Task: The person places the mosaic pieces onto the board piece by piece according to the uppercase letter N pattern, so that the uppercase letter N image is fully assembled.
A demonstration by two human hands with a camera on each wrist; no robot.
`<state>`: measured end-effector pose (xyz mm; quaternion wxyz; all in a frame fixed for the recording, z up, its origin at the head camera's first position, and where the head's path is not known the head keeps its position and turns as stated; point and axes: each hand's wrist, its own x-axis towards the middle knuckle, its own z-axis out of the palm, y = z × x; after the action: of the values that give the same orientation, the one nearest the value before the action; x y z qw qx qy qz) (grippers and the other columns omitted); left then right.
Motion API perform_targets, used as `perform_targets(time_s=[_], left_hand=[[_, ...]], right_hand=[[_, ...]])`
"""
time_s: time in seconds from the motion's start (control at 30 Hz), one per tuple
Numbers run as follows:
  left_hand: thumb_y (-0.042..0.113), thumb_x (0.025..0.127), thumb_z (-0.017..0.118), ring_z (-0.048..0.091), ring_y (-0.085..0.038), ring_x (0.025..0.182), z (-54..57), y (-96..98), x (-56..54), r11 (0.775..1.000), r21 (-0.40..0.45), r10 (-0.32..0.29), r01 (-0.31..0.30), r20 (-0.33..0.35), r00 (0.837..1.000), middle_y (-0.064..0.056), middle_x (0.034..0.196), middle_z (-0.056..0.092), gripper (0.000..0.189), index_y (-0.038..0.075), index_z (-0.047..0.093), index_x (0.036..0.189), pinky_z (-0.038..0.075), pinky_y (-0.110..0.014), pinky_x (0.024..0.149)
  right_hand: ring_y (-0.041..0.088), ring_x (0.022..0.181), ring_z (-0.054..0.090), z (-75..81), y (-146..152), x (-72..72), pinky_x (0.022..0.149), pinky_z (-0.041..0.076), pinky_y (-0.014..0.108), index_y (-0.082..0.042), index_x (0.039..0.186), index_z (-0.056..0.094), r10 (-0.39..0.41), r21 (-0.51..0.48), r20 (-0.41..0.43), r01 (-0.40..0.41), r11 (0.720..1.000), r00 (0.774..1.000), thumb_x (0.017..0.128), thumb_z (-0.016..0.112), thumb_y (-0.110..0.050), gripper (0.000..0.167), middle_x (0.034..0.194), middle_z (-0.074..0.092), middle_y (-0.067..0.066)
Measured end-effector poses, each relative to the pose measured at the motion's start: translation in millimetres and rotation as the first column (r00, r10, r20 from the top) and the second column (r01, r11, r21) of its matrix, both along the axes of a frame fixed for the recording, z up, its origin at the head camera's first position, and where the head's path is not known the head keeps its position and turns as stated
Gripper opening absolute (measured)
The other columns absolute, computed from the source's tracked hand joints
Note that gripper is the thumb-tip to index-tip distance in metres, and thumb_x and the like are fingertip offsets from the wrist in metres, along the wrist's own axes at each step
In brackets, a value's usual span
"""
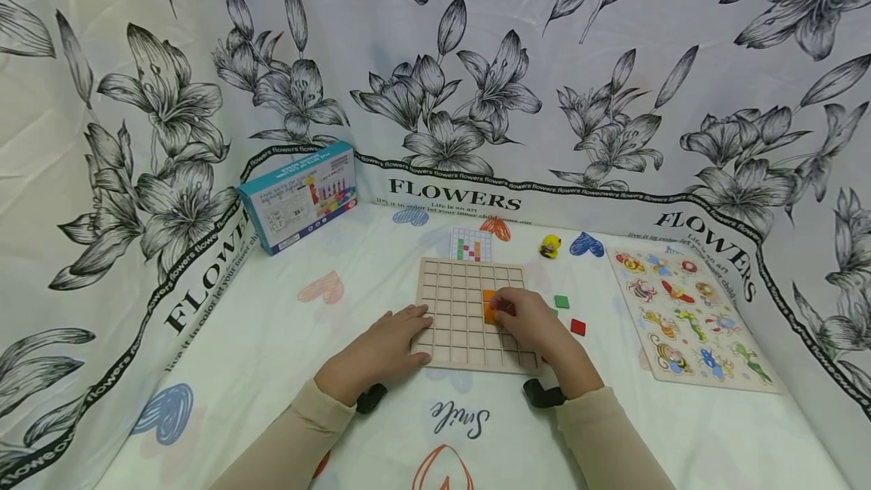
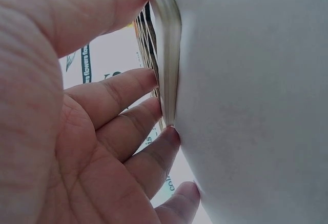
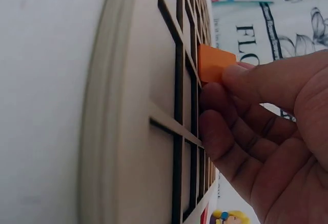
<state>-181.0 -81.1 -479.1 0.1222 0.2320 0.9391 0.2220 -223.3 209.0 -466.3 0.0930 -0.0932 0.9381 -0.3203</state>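
Note:
A square wooden grid board (image 1: 449, 339) lies on the white cloth in front of me. At its left edge rests my left hand (image 1: 384, 346), fingers extended and fingertips touching the rim; the left wrist view shows thumb and fingers along that edge. My right hand (image 1: 534, 324) pinches an orange square tile (image 3: 215, 62) between thumb and fingers, down against the grid in the board's right half. Orange (image 1: 488, 296) also shows just beyond the fingertips in the head view. Behind the board lies a pattern card (image 1: 471, 245) printed with coloured squares.
Right of the board lie a green tile (image 1: 561, 302) and a red tile (image 1: 578, 327), others partly hidden by the hand. A yellow toy figure (image 1: 550, 246) stands behind them. An insect puzzle board (image 1: 694, 316) is at far right, a toy box (image 1: 299, 195) at back left.

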Motion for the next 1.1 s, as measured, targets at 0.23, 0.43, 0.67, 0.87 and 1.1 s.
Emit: perform_targets(time_s=[0.23, 0.43, 0.67, 0.87, 1.1], left_hand=[[0.031, 0.103, 0.077, 0.036, -0.034, 0.164, 1.8, -0.2, 1.1, 1.0, 0.004, 0.004, -0.004, 0.001, 1.0, -0.012, 0.174, 0.042, 0.065, 0.006, 0.056, 0.159, 0.028, -0.06, 0.134], [0.03, 0.103, 0.077, 0.036, -0.034, 0.164, 1.7, 0.1, 1.3, 1.0, 0.002, 0.003, -0.003, -0.003, 1.0, -0.012, 0.174, 0.042, 0.065, 0.006, 0.056, 0.159, 0.029, -0.06, 0.134], [0.03, 0.102, 0.078, 0.036, -0.034, 0.164, 2.5, 1.2, 1.2, 1.0, 0.004, 0.006, -0.006, 0.0, 1.0, -0.012, 0.174, 0.042, 0.065, 0.006, 0.056, 0.159, 0.029, -0.06, 0.134], [0.031, 0.102, 0.078, 0.036, -0.034, 0.164, 0.6, 1.5, 0.6, 1.0, 0.006, 0.012, -0.012, 0.001, 1.0, -0.011, 0.174, 0.042, 0.065, 0.007, 0.056, 0.159, 0.028, -0.06, 0.134], [0.031, 0.102, 0.078, 0.036, -0.033, 0.164, -1.4, 1.3, 0.5, 1.0, 0.005, 0.015, -0.015, 0.003, 1.0, -0.011, 0.174, 0.043, 0.065, 0.007, 0.056, 0.159, 0.028, -0.06, 0.134]], right_hand=[[0.02, 0.098, 0.061, -0.2, -1, 4.6, 0.095, 0.058, 0.041, -0.022, 0.104, 0.075, 0.009, 0.044, 0.025, -0.01, 0.999, 1.0, 0.103, 0.076, -0.011, 0.011, 0.104, 0.07, -0.003], [0.02, 0.096, 0.06, -3.7, -2, 4.0, 0.092, 0.058, 0.04, -0.02, 0.102, 0.077, 0.017, 0.058, -0.001, -0.017, 0.998, 1.0, 0.103, 0.076, -0.009, 0.011, 0.103, 0.069, -0.001], [0.02, 0.095, 0.06, -4.8, -4, 5.9, 0.092, 0.058, 0.04, -0.02, 0.102, 0.079, -0.003, 0.067, -0.018, 0.004, 0.998, 1.0, 0.101, 0.078, -0.01, 0.01, 0.104, 0.069, -0.001], [0.019, 0.095, 0.061, -4.7, -5, 6.2, 0.093, 0.059, 0.04, -0.019, 0.1, 0.079, 0.002, 0.07, -0.034, 0.0, 0.998, 0.999, 0.1, 0.08, -0.011, 0.008, 0.103, 0.069, -0.001], [0.023, 0.106, 0.063, 6.6, 21, 5.8, 0.1, 0.06, 0.046, -0.015, 0.117, 0.079, -0.054, 0.005, -0.045, 0.055, 0.998, 0.998, 0.107, 0.07, -0.012, 0.014, 0.12, 0.073, 0.004]])
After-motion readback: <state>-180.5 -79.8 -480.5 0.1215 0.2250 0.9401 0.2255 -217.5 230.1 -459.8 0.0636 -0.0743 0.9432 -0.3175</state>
